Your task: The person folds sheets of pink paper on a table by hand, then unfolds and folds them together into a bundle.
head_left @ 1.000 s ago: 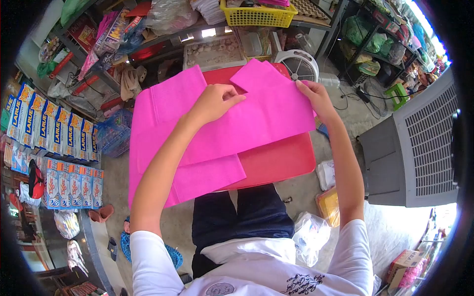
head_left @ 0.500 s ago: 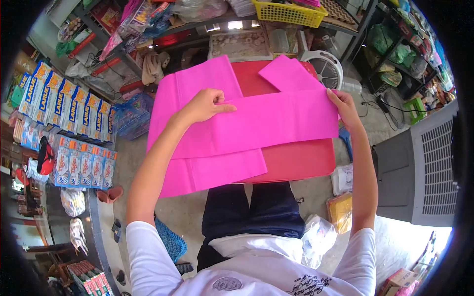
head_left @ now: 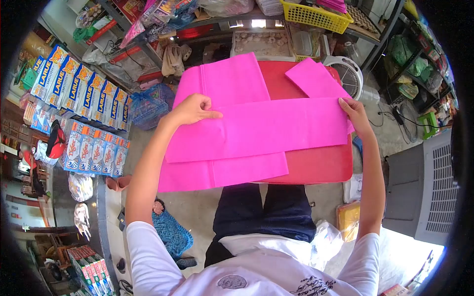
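Observation:
A long bright pink folded sheet (head_left: 281, 123), its material hard to tell, lies crosswise over other pink pieces on a red table (head_left: 316, 165). My right hand (head_left: 356, 116) pinches its upper right corner between thumb and fingers. Toward the sheet's left end rests my left hand (head_left: 193, 109), fingers curled in and thumb stretched along the surface. Beneath the sheet, a second pink piece (head_left: 229, 79) shows above and below it. Another folded pink piece (head_left: 313, 79) lies at the table's far right corner.
Stacked beer cartons (head_left: 81, 93) stand on the left. Behind the table are a white fan (head_left: 348, 79) and a shelf holding a yellow basket (head_left: 316, 17). A large grey slatted appliance (head_left: 424, 190) is at the right. A blue mat (head_left: 173, 232) lies on the floor.
The view has shifted, so the table appears farther right. My left hand has slid left along the pink sheet. My right hand keeps its pinch on the corner.

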### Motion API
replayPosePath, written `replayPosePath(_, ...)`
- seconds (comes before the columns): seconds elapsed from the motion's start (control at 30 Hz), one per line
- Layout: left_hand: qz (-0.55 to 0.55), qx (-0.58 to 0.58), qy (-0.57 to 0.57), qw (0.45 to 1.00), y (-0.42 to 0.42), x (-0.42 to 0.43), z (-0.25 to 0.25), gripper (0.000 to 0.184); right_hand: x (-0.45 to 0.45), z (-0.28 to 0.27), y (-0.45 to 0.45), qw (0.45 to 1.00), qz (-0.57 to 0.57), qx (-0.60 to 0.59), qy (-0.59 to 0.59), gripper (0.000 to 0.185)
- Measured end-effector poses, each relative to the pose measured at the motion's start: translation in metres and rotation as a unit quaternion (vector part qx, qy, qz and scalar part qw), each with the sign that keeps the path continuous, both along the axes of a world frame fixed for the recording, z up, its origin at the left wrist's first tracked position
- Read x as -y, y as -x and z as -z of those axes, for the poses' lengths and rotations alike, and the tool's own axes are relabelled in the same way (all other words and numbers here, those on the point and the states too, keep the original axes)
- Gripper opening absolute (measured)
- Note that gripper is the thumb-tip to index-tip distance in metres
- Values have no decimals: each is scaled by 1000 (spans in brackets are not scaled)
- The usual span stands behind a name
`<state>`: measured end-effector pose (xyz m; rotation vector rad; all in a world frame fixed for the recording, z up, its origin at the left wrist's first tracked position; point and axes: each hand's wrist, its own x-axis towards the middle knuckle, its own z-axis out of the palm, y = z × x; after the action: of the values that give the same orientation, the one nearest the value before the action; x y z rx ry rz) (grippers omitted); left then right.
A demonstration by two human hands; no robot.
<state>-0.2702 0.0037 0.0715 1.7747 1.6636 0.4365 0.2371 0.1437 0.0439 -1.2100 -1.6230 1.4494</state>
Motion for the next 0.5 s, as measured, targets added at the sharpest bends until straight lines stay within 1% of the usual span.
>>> replayPosePath(0.07,-10,-1,21,1000,15,5,-1,57,-9,10,-5,1000,-3,15,-12,33)
replayPosePath(0.13,-18,4,46,999,34,9,3,51,-6,6,-3,1000,2,19,-15,33)
replayPosePath(0.23,-36,80,59,994,57,21,11,38,-7,4,-3,1000,-2,25,-16,35)
replayPosePath(0.33,-64,85,87,991,77,36,4,19,-11,11,-8,999,14,24,-19,37)
replayPosePath(0.43,-96,123,76,985,107,50,12,16,-15,16,-10,999,26,19,-16,38)
replayPosePath(0.5,-134,128,82,979,122,61,14,22,-17,18,-9,999,30,24,-12,39)
